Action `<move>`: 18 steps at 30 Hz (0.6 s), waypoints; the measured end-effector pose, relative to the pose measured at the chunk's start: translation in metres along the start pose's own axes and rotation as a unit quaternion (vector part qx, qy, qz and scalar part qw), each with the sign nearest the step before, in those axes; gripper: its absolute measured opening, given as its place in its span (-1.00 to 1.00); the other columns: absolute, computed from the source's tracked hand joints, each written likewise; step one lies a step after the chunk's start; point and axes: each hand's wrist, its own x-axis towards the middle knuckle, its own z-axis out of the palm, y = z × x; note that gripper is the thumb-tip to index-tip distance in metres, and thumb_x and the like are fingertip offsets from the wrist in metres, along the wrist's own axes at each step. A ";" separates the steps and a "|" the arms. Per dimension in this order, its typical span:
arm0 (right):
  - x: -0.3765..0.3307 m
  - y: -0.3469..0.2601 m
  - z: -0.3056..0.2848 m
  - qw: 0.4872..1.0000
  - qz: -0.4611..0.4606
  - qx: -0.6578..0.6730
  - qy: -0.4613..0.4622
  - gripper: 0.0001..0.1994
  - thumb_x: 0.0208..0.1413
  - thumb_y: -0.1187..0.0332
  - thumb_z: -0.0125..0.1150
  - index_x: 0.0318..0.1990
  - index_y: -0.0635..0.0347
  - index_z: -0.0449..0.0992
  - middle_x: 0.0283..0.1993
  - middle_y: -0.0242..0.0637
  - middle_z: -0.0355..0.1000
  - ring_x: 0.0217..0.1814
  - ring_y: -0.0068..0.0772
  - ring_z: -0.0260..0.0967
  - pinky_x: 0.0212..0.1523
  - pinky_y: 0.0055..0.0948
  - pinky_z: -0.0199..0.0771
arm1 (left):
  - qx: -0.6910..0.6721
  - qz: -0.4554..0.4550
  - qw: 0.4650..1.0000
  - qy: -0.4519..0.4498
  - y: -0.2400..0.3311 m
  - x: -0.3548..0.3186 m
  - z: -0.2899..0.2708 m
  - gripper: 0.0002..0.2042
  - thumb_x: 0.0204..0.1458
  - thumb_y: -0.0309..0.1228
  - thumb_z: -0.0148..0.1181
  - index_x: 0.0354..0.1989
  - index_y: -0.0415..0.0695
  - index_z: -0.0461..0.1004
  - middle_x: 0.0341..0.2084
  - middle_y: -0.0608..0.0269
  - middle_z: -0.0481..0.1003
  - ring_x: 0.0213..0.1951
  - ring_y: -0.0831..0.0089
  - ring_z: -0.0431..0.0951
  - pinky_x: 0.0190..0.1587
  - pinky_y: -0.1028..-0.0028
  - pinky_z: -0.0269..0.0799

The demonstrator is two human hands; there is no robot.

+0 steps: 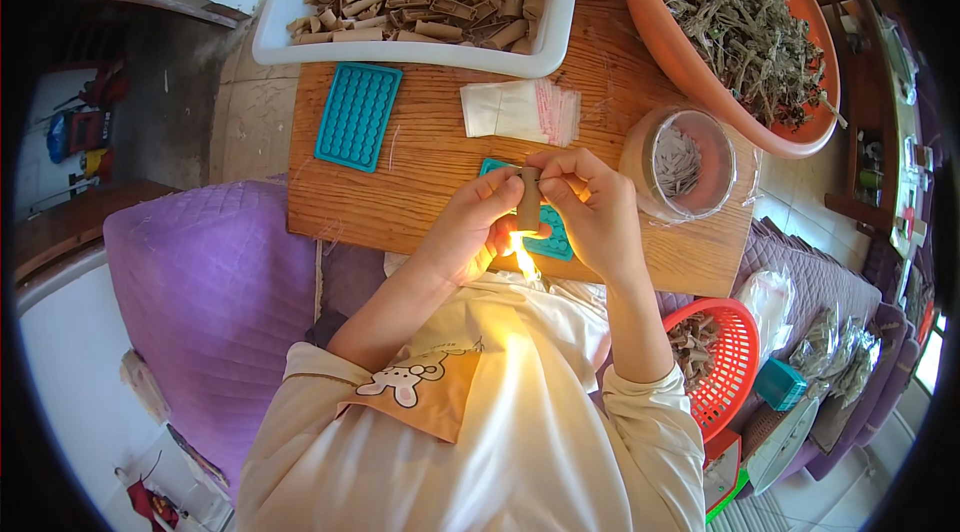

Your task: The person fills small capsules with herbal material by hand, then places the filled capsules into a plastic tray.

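Over the near edge of the wooden table, both my hands hold a small brown tube upright. My left hand grips it from the left, thumb against its side. The fingers of my right hand pinch it near the top from the right. A bright yellow glow sits at its lower end beside my left fingers; I cannot tell if it is a flame or sunlight. Under my hands lies a teal tray with round cups, partly hidden. A stack of small clear-and-white packets lies just beyond.
A second teal tray lies left on the table. Behind stands a white tub of brown half-round pieces. At right are an orange basin of dried plants and a round container of pale pieces. A red basket stands lower right.
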 end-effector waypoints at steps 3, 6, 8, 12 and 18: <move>0.002 0.009 0.005 0.999 0.029 0.041 -0.003 -0.95 -0.09 0.60 0.04 -0.42 0.36 0.35 -0.29 -0.17 0.44 -0.33 -0.54 0.39 -0.30 -0.57 0.38 | 0.010 -0.007 1.000 0.022 -0.001 0.002 -0.006 -0.72 0.08 -0.21 -0.10 -0.15 -0.12 0.28 -0.46 0.35 0.43 -0.49 0.53 0.51 -0.75 0.77 0.14; 0.003 0.010 0.008 0.995 0.055 0.084 -0.012 -0.97 -0.03 0.58 0.00 -0.41 0.36 0.34 -0.25 -0.21 0.42 -0.31 -0.61 0.34 -0.27 -0.59 0.35 | 0.004 -0.017 0.999 0.045 0.002 -0.001 -0.004 -0.70 0.08 -0.21 -0.10 -0.10 -0.13 0.26 -0.38 0.30 0.45 -0.49 0.51 0.52 -0.76 0.77 0.14; 0.003 0.009 0.008 0.991 0.061 0.121 0.004 -0.96 -0.02 0.57 -0.01 -0.41 0.36 0.35 -0.27 -0.22 0.43 -0.31 -0.58 0.36 -0.29 -0.57 0.38 | -0.005 -0.021 0.999 0.023 0.004 -0.001 -0.006 -0.68 0.08 -0.21 -0.11 -0.07 -0.15 0.24 -0.30 0.22 0.44 -0.48 0.50 0.52 -0.75 0.77 0.16; 0.001 -0.001 0.008 0.993 0.055 0.099 0.026 -0.95 -0.01 0.55 0.00 -0.40 0.36 0.34 -0.29 -0.22 0.44 -0.32 -0.58 0.37 -0.30 -0.57 0.38 | -0.002 -0.024 1.000 0.018 0.010 -0.003 0.001 -0.68 0.08 -0.23 -0.11 -0.09 -0.19 0.25 -0.32 0.19 0.44 -0.49 0.49 0.51 -0.74 0.76 0.17; -0.002 0.003 0.008 0.996 0.033 0.079 0.021 -0.95 -0.01 0.54 0.00 -0.40 0.36 0.33 -0.30 -0.21 0.44 -0.31 -0.57 0.38 -0.30 -0.58 0.37 | -0.007 -0.013 1.000 0.011 0.008 -0.003 0.001 -0.68 0.09 -0.24 -0.12 -0.09 -0.19 0.25 -0.34 0.23 0.44 -0.47 0.47 0.52 -0.75 0.77 0.17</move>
